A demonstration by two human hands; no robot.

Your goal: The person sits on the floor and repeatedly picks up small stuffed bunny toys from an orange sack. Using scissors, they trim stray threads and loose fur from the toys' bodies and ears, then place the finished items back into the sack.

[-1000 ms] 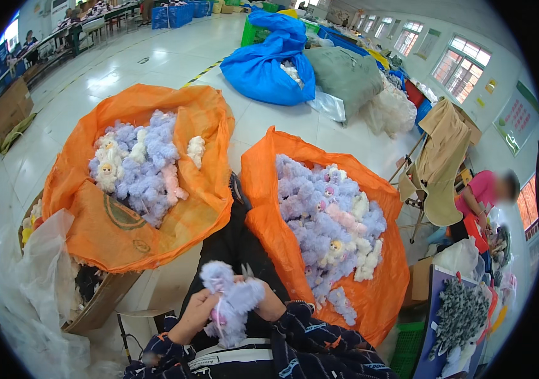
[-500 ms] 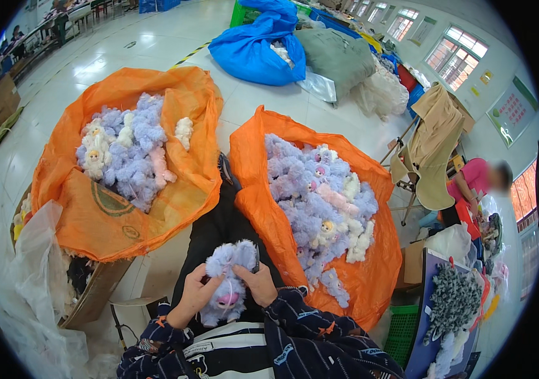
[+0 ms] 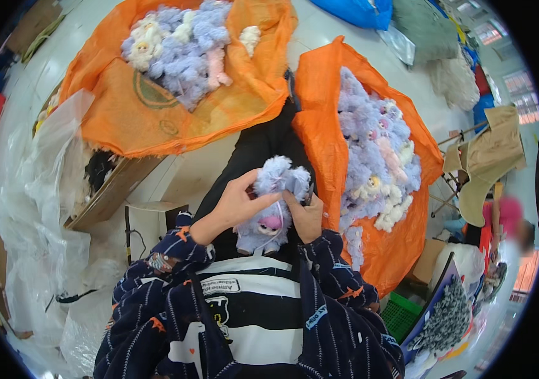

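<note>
A fluffy lilac plush toy (image 3: 276, 205) is held between both hands, close in front of the chest, above the dark lap. Its fur is shaggy and pale purple, with a pink patch low on the front. The left hand (image 3: 235, 205) is curled round the toy's left side, thumb and forefinger pinching the fur near the top. The right hand (image 3: 306, 216) is pressed against the right side, fingers closed on the fur; a small dark object may be held there, but it cannot be made out.

Just to the right, an orange sack (image 3: 396, 252) is spread open, heaped with similar purple, pink and cream toys (image 3: 373, 151). A second orange sack (image 3: 156, 107) is seen ahead to the left, another heap (image 3: 181, 44) lying on it. A narrow strip of bare floor (image 3: 181, 180) is left between the sacks, straight ahead of the hands. A cardboard box (image 3: 108, 192) and crumpled clear plastic (image 3: 42, 208) crowd the left side.

The toy's lower half is hidden behind the hands and striped sleeves. The far sack is cut off by the top rim. At the right edge a seated person (image 3: 503, 221) is seen blurred, and a green crate (image 3: 402, 312) is partly covered.
</note>
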